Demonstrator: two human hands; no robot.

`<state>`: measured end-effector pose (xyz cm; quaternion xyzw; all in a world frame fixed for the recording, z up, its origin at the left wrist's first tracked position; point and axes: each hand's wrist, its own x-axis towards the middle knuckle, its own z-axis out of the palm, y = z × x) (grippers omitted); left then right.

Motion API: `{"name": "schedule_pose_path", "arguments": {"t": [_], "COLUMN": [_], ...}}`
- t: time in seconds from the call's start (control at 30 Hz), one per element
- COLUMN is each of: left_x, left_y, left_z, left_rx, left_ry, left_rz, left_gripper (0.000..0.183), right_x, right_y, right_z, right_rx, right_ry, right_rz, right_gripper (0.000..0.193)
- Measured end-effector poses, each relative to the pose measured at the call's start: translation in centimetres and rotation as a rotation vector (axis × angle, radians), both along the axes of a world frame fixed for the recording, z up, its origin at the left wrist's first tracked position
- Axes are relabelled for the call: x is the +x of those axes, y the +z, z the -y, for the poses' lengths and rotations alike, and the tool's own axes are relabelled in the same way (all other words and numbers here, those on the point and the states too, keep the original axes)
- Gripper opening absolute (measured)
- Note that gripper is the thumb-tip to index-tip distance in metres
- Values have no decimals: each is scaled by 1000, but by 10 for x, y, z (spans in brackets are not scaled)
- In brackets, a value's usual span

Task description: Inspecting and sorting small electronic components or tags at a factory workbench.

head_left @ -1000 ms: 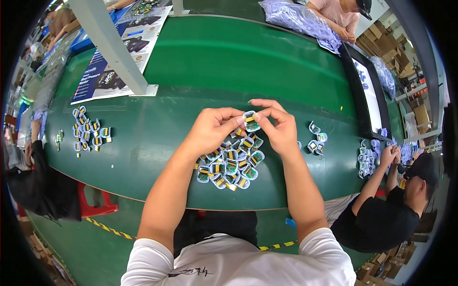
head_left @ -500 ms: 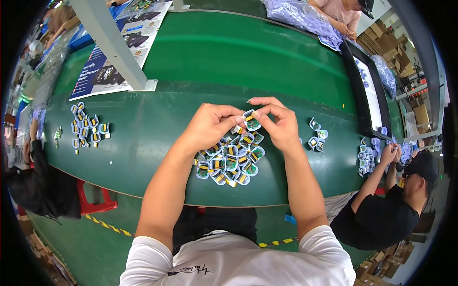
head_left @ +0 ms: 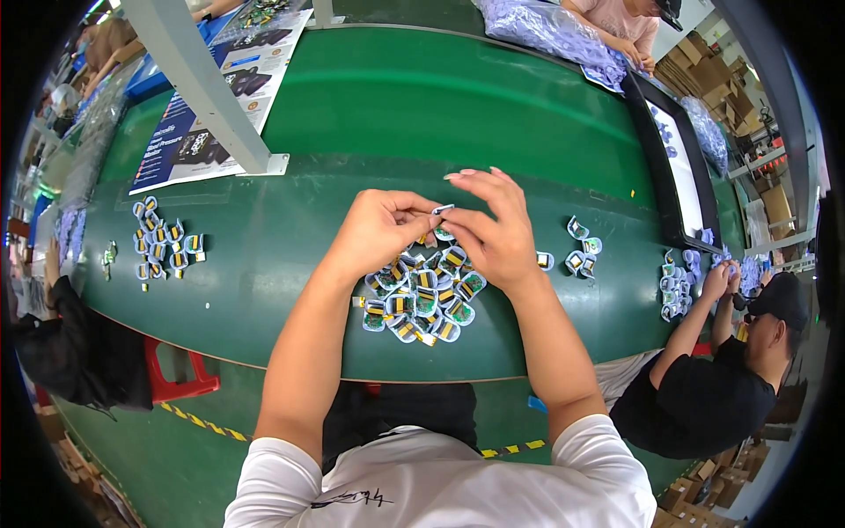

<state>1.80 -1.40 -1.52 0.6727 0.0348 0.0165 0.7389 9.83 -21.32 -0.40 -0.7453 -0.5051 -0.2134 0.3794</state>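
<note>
Inward from the near edge of the tabletop (head_left: 290,308), at the far side of a heap of similar units (head_left: 425,304), one small module (head_left: 443,209) is pinched by the left hand (head_left: 378,231), thumb and forefinger nearly together, and the right hand (head_left: 495,242) likewise, other fingers spread; I judge it light and stiff, but fragile inside, best held by its sides

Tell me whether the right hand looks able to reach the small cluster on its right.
Probably yes: the small cluster lies uncovered on the green bench, with only one loose part between it and the right hand, though that hand is busy at the held part.
</note>
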Motion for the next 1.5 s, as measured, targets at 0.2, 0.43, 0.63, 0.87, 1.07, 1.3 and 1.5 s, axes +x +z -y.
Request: {"name": "schedule_pose_path", "arguments": {"t": [0.2,0.43,0.63,0.87,1.07,1.3,1.5], "left_x": [0,4,12,12,10,4,5], "left_y": [2,-3,-10,-18,-13,-3,-2], "left_z": [-8,-10,-9,-14,-15,-13,-12], "left_rx": [139,93,157,137,7,157,-17], "left_ry": [-70,43,182,275,177,97,3], "left_rz": [-101,-74,-81,17,-4,-16,-17], "left_gripper": [17,20,22,20,19,22,24], "right_x": [-3,24,107,-5,-14,-18,-8], "right_y": [9,1,-33,12,5,8,-11], "right_z": [-2,-4,12,-22,-36,-19,-14], "right_rx": [-113,117,-388,-118,-174,-80,129], "right_ry": [50,-136,-560,8,-20,-95,-1], "right_rz": [91,-350,237,21,221,-276,-908], "right_gripper": [17,3,15,27,16,9,16]}}
